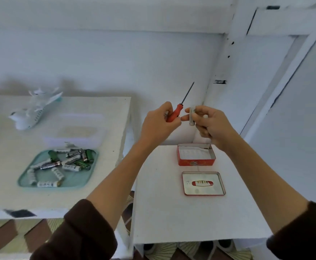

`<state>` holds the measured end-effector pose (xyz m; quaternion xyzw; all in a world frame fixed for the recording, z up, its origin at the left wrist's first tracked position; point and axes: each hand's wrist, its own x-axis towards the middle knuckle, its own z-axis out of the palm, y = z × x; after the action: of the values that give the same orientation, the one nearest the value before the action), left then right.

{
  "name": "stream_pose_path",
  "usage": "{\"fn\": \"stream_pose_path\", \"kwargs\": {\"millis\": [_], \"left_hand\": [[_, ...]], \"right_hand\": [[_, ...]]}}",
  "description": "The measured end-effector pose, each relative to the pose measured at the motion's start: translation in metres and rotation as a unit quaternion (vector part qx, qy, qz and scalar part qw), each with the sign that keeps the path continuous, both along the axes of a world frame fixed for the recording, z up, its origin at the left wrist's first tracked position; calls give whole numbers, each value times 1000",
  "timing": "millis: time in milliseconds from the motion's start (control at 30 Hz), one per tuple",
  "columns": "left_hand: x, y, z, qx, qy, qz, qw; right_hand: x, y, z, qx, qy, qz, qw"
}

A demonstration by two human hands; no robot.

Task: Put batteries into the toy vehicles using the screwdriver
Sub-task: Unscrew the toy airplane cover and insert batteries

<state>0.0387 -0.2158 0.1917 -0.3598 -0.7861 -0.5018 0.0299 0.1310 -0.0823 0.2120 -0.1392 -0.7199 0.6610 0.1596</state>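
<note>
My left hand (pixel 158 124) grips a screwdriver (pixel 179 106) by its red handle, the dark shaft pointing up and to the right. Close beside it, my right hand (pixel 209 124) pinches a white battery (pixel 191 116) held upright between thumb and fingers. Both hands hover above the small white table (pixel 172 212). A white toy airplane (pixel 35 109) lies at the back of the left table (pixel 12 196). In front of it a teal tray (pixel 82 182) holds several loose batteries (pixel 63 164), white, green and silver.
A red tin (pixel 195 161) stands open on the small table, its lid (pixel 203 182) lying upturned in front of it. A clear plastic box (pixel 78 132) sits behind the teal tray. A gap with patterned floor separates the two tables. White walls close off the back.
</note>
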Motion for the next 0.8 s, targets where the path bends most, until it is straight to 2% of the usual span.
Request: {"fn": "stream_pose_path", "kwargs": {"millis": [233,333,400,567,667,800], "left_hand": [[-91,-128,12,-5,-22,-22,999],[-131,-184,18,-27,-37,-38,998],[-155,-214,21,-40,-63,-53,996],[-185,-254,15,-59,-102,-82,990],[-192,-264,11,-50,-108,-98,988],[-198,-276,7,-64,-121,-113,984]], "right_hand": [[-81,-107,7,133,-3,31,991],[-112,-151,7,222,-39,58,972],[-123,-175,11,244,-77,102,961],[-141,-231,2,334,-187,252,889],[-155,-260,-17,418,-199,269,845],[-166,-283,-31,464,-206,266,819]]}}
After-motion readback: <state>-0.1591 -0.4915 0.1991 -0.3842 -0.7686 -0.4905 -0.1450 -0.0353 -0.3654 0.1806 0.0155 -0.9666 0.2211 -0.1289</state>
